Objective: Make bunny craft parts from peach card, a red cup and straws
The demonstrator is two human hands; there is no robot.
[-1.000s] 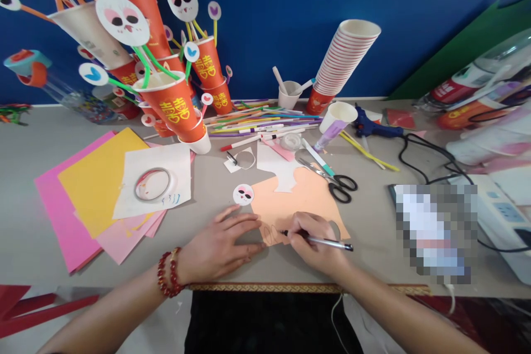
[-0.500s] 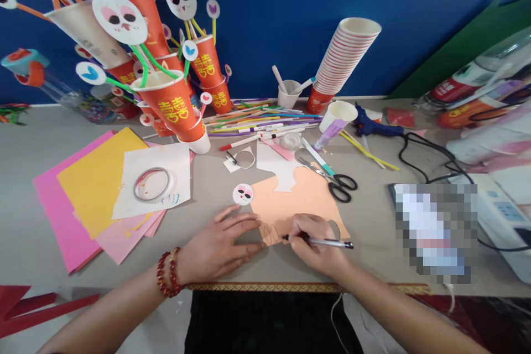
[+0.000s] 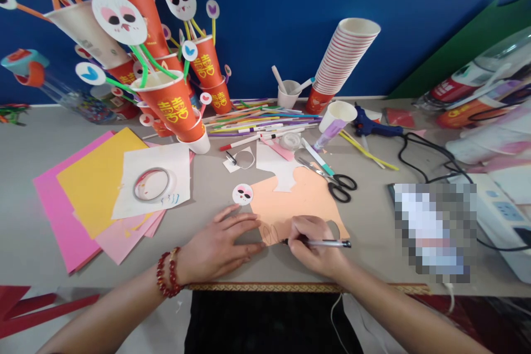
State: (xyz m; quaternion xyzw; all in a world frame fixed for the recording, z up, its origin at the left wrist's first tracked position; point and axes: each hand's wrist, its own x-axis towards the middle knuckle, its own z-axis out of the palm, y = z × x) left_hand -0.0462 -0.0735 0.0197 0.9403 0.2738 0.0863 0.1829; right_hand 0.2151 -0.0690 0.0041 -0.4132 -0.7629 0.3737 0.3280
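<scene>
An orange sheet of paper (image 3: 302, 199) lies on the table in front of me, with two drawn ear-like outlines near its lower left corner. My left hand (image 3: 218, 246) is flat with its fingers spread, fingertips at the sheet's left edge. In my right hand (image 3: 317, 246) is a pen (image 3: 327, 243), its tip at the paper just right of the outlines. A small round white paper face (image 3: 243, 194) rests beside the sheet's upper left corner. Scraps of white paper (image 3: 284, 177) overlap the sheet's top, and black-handled scissors (image 3: 341, 187) lie at its upper right.
Decorated red paper cups (image 3: 170, 102) stand at the back left. Coloured sheets (image 3: 78, 188) and a tape roll (image 3: 136, 191) lie left. Behind are pipe cleaners and markers (image 3: 257, 121), a tall cup stack (image 3: 344, 61) and a blue glue gun (image 3: 379, 126). A power strip (image 3: 504, 221) sits right.
My right hand and the pen have shifted very slightly, and the second ear-like outline looks more closed at its lower end. My left hand stays in place.
</scene>
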